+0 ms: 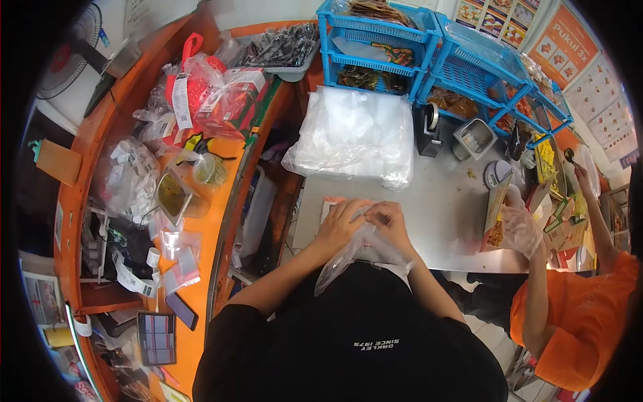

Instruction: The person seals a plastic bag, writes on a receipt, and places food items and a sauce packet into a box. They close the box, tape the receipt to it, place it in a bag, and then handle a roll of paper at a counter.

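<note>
Grips a clear plastic bag [358, 252] in the bent fingers of the left hand [339, 226] and right hand [391, 220], close together above the near edge of the metal counter [435, 204]. Has a flat orange-and-white item [331, 203] partly under the left fingers, and a thick stack of clear bags [355, 130] beyond both. Right of that stack, shows a tape dispenser [428, 134] and a metal container [474, 139]; well right of the fingers, a co-worker's gloved hand [523, 232] at an open food box [495, 218].
</note>
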The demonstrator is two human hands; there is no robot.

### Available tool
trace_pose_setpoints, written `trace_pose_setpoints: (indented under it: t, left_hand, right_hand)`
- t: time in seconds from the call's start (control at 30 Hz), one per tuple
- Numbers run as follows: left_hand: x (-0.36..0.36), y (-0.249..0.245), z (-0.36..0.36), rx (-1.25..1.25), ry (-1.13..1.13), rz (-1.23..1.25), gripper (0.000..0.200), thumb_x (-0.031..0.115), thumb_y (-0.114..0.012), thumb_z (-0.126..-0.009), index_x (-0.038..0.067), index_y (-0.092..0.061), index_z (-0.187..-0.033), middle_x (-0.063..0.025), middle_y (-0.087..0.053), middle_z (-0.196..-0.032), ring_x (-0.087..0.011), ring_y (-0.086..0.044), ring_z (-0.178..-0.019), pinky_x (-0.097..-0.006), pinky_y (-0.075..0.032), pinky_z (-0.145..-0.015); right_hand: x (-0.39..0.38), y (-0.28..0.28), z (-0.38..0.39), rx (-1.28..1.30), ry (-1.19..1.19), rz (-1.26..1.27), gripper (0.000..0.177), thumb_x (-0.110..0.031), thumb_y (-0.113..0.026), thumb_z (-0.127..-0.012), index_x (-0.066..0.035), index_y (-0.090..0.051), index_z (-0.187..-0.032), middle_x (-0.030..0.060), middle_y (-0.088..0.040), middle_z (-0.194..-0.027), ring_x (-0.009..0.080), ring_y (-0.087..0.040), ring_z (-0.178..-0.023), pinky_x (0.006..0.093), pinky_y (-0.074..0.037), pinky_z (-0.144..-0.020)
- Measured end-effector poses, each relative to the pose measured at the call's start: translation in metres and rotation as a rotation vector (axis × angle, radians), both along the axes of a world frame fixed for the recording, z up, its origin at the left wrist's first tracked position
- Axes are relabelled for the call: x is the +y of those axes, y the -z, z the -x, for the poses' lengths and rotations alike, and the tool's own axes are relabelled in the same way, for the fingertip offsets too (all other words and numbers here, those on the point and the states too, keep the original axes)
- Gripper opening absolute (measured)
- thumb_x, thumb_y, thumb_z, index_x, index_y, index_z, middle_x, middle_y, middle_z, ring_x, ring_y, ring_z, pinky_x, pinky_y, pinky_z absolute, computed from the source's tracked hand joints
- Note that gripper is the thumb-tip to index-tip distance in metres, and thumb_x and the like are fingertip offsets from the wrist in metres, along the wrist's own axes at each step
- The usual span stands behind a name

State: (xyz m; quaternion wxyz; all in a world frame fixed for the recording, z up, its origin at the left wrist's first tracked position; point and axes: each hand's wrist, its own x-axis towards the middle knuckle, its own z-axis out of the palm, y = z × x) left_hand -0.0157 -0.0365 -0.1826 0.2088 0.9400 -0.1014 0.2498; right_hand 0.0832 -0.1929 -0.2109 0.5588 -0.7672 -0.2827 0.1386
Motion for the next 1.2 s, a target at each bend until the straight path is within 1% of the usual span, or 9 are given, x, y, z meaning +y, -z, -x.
trace_pose_setpoints:
  t: [0.13,0.37,0.47,0.53,0.7,0.8,0.87,1.0,1.2]
  left_hand:
    - [0.009,0.004,-0.008,0.327,0.152,0.01,0.026,0.006,-0.053,-0.074,-0.001,-0.054,-0.1,-0.0139,-0.052,-0.112,-0.0312,-0.051,-0.105,-0.0381,-0.042,-0.088]
    - [0.009,-0.008,-0.038,0.448,0.186,0.106,0.033,0.011,-0.064,-0.072,0.0,-0.059,-0.102,-0.0119,-0.061,-0.095,-0.0297,-0.059,-0.086,-0.037,-0.048,-0.077]
    - [0.019,0.006,-0.043,0.415,0.248,0.6,0.025,0.011,-0.064,-0.08,-0.003,-0.06,-0.1,-0.0101,-0.064,-0.086,-0.0229,-0.062,-0.079,-0.0342,-0.05,-0.071]
    - [0.014,0.014,-0.032,0.852,-0.156,1.521,0.02,0.015,-0.063,-0.085,-0.002,-0.062,-0.097,-0.0091,-0.063,-0.09,-0.017,-0.061,-0.083,-0.0299,-0.05,-0.072]
    - [-0.012,0.041,-0.02,0.838,-0.058,1.967,0.019,0.011,-0.058,-0.089,-0.002,-0.057,-0.104,-0.0103,-0.062,-0.095,-0.0181,-0.061,-0.086,-0.0289,-0.051,-0.077]
    - [-0.014,0.043,-0.019,0.805,-0.072,1.947,0.021,0.011,-0.057,-0.089,0.0,-0.056,-0.106,-0.0092,-0.06,-0.099,-0.0185,-0.06,-0.09,-0.029,-0.05,-0.08]
    - [-0.017,0.042,-0.019,0.794,-0.069,1.901,0.02,0.011,-0.056,-0.089,0.001,-0.056,-0.106,-0.0091,-0.06,-0.099,-0.0181,-0.06,-0.089,-0.0292,-0.05,-0.079]
    - [-0.024,0.03,-0.018,0.696,-0.138,1.826,0.019,0.009,-0.056,-0.09,0.003,-0.055,-0.107,-0.0081,-0.059,-0.099,-0.0181,-0.06,-0.088,-0.0312,-0.051,-0.079]
    - [-0.027,0.028,-0.017,0.657,-0.135,1.857,0.017,0.006,-0.057,-0.088,0.003,-0.055,-0.104,-0.0086,-0.059,-0.098,-0.0196,-0.06,-0.088,-0.0322,-0.051,-0.078]
  right_hand:
    - [0.0,0.009,0.002,-0.15,-0.038,-0.024,0.02,-0.01,-0.072,-0.067,-0.011,-0.071,-0.086,0.0034,-0.063,-0.092,0.0235,-0.048,-0.095,0.0342,-0.035,-0.088]
    - [-0.006,0.009,0.0,-0.262,-0.007,0.015,0.026,-0.01,-0.07,-0.065,-0.009,-0.068,-0.09,0.0068,-0.06,-0.096,0.0263,-0.05,-0.094,0.0351,-0.037,-0.086]
    - [-0.011,-0.022,0.017,-0.228,0.113,-0.084,0.027,-0.005,-0.069,-0.065,-0.008,-0.066,-0.092,0.0084,-0.059,-0.095,0.0272,-0.051,-0.094,0.0354,-0.039,-0.084]
    - [-0.015,-0.025,0.031,-0.291,0.061,-0.064,0.029,-0.003,-0.069,-0.065,-0.008,-0.065,-0.094,0.0085,-0.059,-0.094,0.027,-0.051,-0.094,0.0356,-0.039,-0.084]
    - [-0.014,-0.007,0.031,-0.355,0.069,-0.06,0.028,-0.004,-0.071,-0.066,-0.008,-0.066,-0.093,0.0084,-0.059,-0.092,0.0269,-0.053,-0.093,0.0365,-0.039,-0.083]
    - [-0.016,-0.001,0.028,-0.377,0.058,-0.104,0.02,-0.005,-0.071,-0.069,-0.006,-0.067,-0.089,0.0082,-0.06,-0.092,0.023,-0.055,-0.089,0.0349,-0.042,-0.079]
    - [-0.016,-0.002,0.028,0.058,0.145,-0.071,0.012,-0.003,-0.07,-0.072,-0.003,-0.068,-0.084,0.0086,-0.06,-0.09,0.02,-0.057,-0.084,0.0301,-0.045,-0.076]
    - [-0.009,-0.005,0.021,0.122,0.181,-0.198,0.005,-0.003,-0.067,-0.076,-0.003,-0.067,-0.081,0.0096,-0.058,-0.093,0.0164,-0.054,-0.088,0.0269,-0.045,-0.066]
    - [-0.014,0.005,0.02,0.109,0.084,0.007,0.009,-0.011,-0.063,-0.078,-0.004,-0.067,-0.08,0.0116,-0.052,-0.102,0.0262,-0.044,-0.102,0.0363,-0.038,-0.087]
